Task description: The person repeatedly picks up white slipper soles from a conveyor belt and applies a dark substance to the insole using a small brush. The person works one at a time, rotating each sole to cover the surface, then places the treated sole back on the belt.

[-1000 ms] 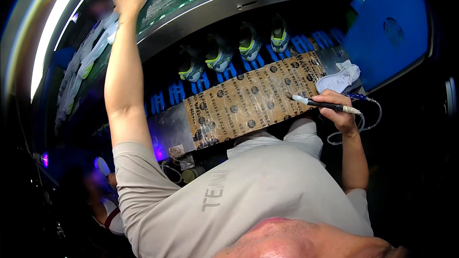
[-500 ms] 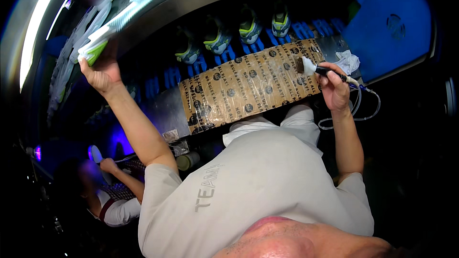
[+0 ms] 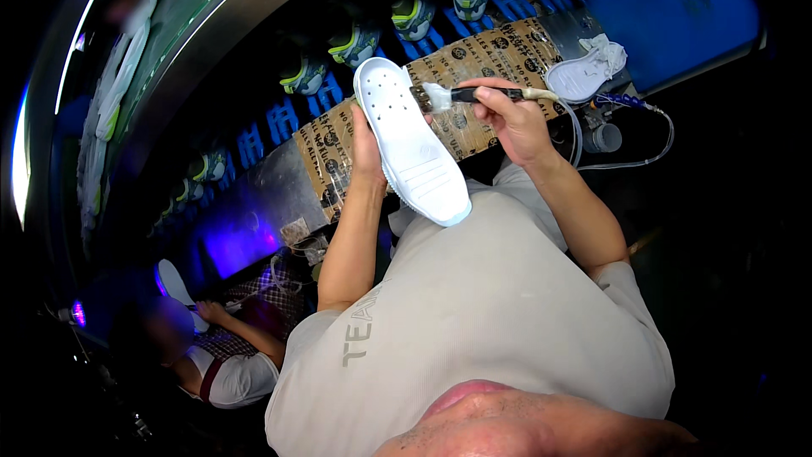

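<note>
My left hand [image 3: 368,148] grips a white shoe sole [image 3: 412,152] along its left edge and holds it tilted over the bench. Small holes dot the sole's far end, and ridged lines cross its near half. In my right hand [image 3: 514,123] is a brush [image 3: 463,95] with a black handle, a white collar and dark bristles. The bristles are at the sole's right edge, near the holes; whether they touch it I cannot tell. A clear tube runs from the brush's rear end. Part of my left hand is hidden behind the sole.
Printed brown cardboard [image 3: 499,55] under clear film covers the bench. Another white sole [image 3: 575,76] with crumpled tissue lies at its right end, near a small jar [image 3: 604,138]. Shoe uppers [image 3: 412,17] stand on blue racks beyond. A co-worker [image 3: 228,364] sits at left holding a sole.
My left hand has brought the sole from the shelf at upper left down in front of me. My right hand has moved the brush leftward to the sole's edge.
</note>
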Demonstrator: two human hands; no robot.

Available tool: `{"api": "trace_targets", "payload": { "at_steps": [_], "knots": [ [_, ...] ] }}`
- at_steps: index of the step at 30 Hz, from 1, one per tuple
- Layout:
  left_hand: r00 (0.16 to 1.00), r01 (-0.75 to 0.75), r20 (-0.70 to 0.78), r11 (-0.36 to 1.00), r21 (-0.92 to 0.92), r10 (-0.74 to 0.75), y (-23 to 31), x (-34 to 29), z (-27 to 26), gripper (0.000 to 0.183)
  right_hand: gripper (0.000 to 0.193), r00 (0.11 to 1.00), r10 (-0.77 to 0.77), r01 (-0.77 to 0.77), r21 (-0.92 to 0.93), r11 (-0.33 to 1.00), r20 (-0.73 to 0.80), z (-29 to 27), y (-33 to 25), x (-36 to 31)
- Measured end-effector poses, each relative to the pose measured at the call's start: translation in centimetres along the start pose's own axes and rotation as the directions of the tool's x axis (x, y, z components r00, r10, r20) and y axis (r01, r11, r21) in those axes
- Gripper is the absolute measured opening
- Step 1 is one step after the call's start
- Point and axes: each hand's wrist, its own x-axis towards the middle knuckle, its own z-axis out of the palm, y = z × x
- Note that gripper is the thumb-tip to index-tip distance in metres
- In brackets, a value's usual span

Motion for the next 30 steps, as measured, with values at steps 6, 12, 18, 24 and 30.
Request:
{"api": "trace_targets", "payload": {
  "at_steps": [6, 12, 18, 24, 30],
  "knots": [
    [0.990, -0.138, -0.017, 0.980, 0.146, 0.142, -0.5, 1.2, 1.7, 0.069, 0.025, 0.992, -0.002, 0.000, -0.009, 1.000, -0.126, 3.9, 2.2, 3.2],
    [0.974, -0.205, -0.052, 0.956, 0.210, 0.220, -1.7, 2.0, 2.7, 0.067, 0.030, 0.994, 0.096, -0.105, 0.440, 0.892, 0.043, 3.3, 2.9, 3.8],
    [0.982, -0.176, -0.040, 0.971, 0.160, 0.184, -2.1, 2.7, 2.0, 0.065, 0.030, 0.984, 0.170, -0.149, 0.270, 0.951, -0.058, 1.8, 3.7, 2.9],
    [0.969, -0.247, 0.026, 0.960, 0.135, 0.246, -0.5, 3.2, 2.5, 0.065, 0.031, 0.977, 0.182, -0.213, 0.406, 0.889, 0.114, 0.6, 3.2, 2.2],
    [0.963, -0.259, 0.103, 0.963, 0.076, 0.250, 0.2, 3.8, 2.7, 0.072, 0.031, 0.961, 0.235, -0.269, 0.312, 0.911, 0.143, 0.8, 1.9, 1.0]
  ]
}}
